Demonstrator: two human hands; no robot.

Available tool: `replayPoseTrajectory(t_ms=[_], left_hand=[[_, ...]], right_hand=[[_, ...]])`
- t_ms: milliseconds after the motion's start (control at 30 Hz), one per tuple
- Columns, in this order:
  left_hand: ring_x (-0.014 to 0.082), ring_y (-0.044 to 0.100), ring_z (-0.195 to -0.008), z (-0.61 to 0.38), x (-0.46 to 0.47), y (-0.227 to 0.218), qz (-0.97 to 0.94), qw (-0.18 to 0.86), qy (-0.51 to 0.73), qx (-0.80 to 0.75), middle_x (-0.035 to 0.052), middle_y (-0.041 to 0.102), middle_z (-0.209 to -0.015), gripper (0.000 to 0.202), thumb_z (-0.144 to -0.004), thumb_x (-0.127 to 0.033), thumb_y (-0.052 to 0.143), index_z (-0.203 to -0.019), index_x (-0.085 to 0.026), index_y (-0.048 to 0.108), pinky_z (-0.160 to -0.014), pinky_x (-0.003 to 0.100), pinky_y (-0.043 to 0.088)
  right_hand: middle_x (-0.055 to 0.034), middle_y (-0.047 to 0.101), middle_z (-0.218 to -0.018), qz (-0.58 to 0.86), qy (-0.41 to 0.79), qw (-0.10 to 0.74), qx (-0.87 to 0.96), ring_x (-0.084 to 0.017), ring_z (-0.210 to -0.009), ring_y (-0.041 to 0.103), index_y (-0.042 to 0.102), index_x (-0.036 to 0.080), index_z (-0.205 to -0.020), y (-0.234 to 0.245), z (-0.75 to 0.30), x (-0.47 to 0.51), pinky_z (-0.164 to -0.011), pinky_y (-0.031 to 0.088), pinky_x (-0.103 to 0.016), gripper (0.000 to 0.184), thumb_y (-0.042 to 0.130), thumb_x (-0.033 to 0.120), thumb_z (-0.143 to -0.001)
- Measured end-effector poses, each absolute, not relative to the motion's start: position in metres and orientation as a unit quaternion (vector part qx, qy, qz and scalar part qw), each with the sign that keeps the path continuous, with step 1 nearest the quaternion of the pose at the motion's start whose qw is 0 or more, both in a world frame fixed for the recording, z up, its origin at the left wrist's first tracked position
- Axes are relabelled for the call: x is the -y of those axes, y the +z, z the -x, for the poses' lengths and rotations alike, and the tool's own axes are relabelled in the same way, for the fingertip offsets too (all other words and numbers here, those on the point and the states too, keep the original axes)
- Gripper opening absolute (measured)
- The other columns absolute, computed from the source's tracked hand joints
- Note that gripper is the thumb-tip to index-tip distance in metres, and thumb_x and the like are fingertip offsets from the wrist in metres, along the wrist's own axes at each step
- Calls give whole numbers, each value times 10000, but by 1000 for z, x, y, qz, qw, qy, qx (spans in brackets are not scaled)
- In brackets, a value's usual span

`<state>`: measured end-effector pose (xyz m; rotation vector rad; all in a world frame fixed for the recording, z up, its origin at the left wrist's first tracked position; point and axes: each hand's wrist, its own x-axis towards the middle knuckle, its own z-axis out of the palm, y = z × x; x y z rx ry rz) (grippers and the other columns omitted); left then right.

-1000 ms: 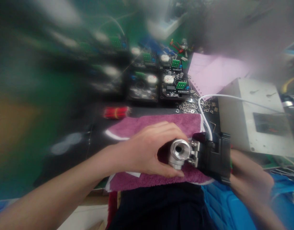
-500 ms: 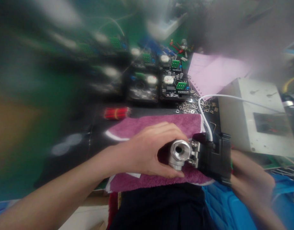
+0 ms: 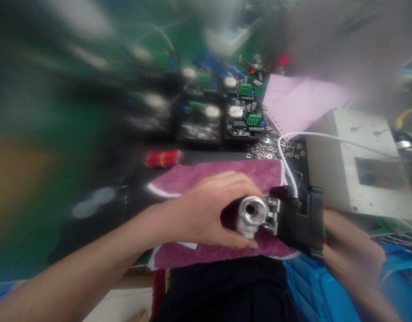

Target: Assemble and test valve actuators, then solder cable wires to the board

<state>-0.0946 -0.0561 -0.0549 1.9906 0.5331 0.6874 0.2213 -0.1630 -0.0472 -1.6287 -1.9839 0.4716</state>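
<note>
My left hand is closed around a silver metal ball valve, its threaded round opening turned up towards me. Bolted to the valve's right side is a black actuator housing, with a white cable leaving its top. My right hand is at the far right side of the housing; its fingers are hidden behind it. Under the valve and housing lies a purple towel with white edges.
Several circuit board units stand at the back. Loose washers and small hardware lie beyond the towel, with a red wire bundle to the left. A pink sheet and a grey box are at the right. Edges look blurred.
A red light now glows at the back, near the top of the pink sheet. Both hands, the valve and the housing have stayed in place.
</note>
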Motion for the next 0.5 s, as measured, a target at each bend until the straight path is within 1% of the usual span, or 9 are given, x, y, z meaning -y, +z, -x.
replayPoseTrajectory(t_ms=[200,367,500], left_hand=[[270,696,-1191,95,56,-55,-809,469,277,-221,80,747,-1272,587,-794,-469,907,-1275,-245,657,-1081,406,526],[264,688,-1201,96,56,-55,-811,470,270,-220,78,737,-1281,597,-799,-486,904,-1281,-236,656,-1086,396,517],[263,691,-1197,95,56,-55,-810,470,273,-219,77,738,-1277,596,-798,-489,904,-1279,-239,656,-1083,392,520]], right_hand=[[-38,836,-947,608,186,257,728,-228,-749,806,847,222,-962,-49,-222,163,-846,669,-283,224,771,431,-936],[-35,836,-962,609,184,249,730,-222,-743,797,845,217,-980,-50,-225,163,-870,667,-288,202,783,402,-929],[-28,834,-935,606,181,251,733,-216,-712,787,845,221,-969,-48,-224,163,-845,670,-287,187,791,393,-921]])
